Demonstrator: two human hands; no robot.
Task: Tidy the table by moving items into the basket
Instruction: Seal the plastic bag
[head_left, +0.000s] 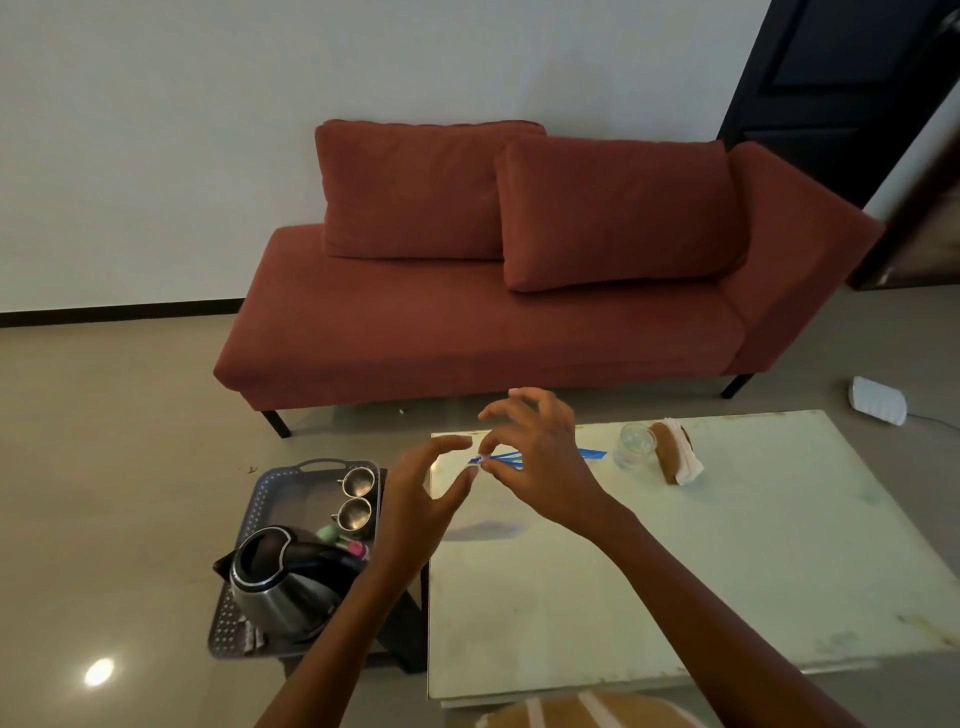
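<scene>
A grey perforated basket (283, 486) stands on a low stand left of the pale table (727, 561). Inside it are a steel kettle (283, 582), two metal cups (358, 496) and small green and pink items (343, 540). My right hand (540, 457) hovers over the table's far left part, thumb and forefinger pinched on thin blue sticks (506, 460) that lie partly hidden under it. My left hand (421, 499) is open beside it, fingers spread, at the table's left edge. A clear glass (635, 446) and a brown holder with white napkins (675, 452) stand farther right.
A red sofa (519, 312) with two cushions stands behind the table against the wall. A white device (878, 401) with a cable lies on the floor at the right. A dark door (841, 78) is at the upper right.
</scene>
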